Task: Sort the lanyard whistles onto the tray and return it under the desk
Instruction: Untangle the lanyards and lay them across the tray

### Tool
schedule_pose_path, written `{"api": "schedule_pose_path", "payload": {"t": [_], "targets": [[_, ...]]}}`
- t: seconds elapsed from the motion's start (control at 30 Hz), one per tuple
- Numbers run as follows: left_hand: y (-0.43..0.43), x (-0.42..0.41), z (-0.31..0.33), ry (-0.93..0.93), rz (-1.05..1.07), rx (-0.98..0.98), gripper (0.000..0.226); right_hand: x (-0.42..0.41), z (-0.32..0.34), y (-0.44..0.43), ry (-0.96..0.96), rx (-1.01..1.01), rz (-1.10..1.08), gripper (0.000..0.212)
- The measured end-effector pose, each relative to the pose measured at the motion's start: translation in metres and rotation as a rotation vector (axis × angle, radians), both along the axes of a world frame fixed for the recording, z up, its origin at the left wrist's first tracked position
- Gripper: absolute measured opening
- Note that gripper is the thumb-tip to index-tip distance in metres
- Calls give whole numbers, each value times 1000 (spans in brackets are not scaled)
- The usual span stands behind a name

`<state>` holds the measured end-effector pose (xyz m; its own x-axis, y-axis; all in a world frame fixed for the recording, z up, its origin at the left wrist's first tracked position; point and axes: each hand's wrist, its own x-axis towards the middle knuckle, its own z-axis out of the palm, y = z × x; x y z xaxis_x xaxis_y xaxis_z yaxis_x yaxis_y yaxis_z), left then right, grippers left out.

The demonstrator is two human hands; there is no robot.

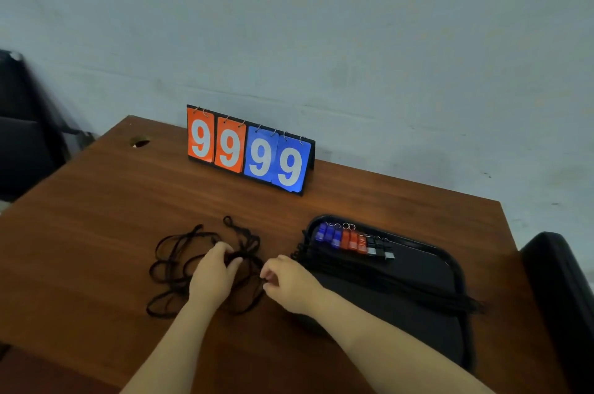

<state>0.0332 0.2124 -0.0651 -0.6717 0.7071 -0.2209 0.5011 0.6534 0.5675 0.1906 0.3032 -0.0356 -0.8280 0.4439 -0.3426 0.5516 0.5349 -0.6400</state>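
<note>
Black lanyard cords (180, 268) lie tangled on the wooden desk (96, 200). The left hand (213, 274) grabs the tangle, and the right hand (287, 281) pinches one cord. Blue, red and black whistles (352, 241) sit in a row on the black tray (418, 268).

Your worktop (96, 216) is reddish-brown wood veneer, smooth with a faint sheen. The tray (418, 271) looks like matt black plastic with a glossier rim. The whistles (352, 240) are shiny plastic on small metal rings. The cords (180, 265) are dull black woven fabric. The scoreboard (249, 150) cards look glossy, hung on metal rings.
</note>
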Motion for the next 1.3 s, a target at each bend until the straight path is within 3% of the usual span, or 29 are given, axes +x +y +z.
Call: {"api": "schedule_pose_path", "payload": {"t": [0.1,0.23,0.37,0.53,0.8,0.9,0.97,1.07,1.3], "targets": [[7,-4,28,-77,-12,272,20,-4,15,10,125,25,-185,30],[14,3,76,-125,-66,514,34,-15,52,23,358,-21,-293,54],[19,13,104,-118,-157,559,40,-19,78,32,445,-49,-263,54],[22,22,114,-202,-98,601,31,-16,86,34,530,-97,-378,14],[23,33,124,-179,-174,575,26,-8,97,38,555,-173,-453,18],[23,36,127,-284,-117,612,16,-8,99,38,571,-247,-516,9],[25,38,128,-474,-45,692,7,-9,99,38,581,-300,-558,4],[25,37,127,-729,40,801,15,-10,99,39,612,-395,-692,7],[20,32,128,-841,137,851,19,-4,109,54,776,-717,-1076,10]]}}
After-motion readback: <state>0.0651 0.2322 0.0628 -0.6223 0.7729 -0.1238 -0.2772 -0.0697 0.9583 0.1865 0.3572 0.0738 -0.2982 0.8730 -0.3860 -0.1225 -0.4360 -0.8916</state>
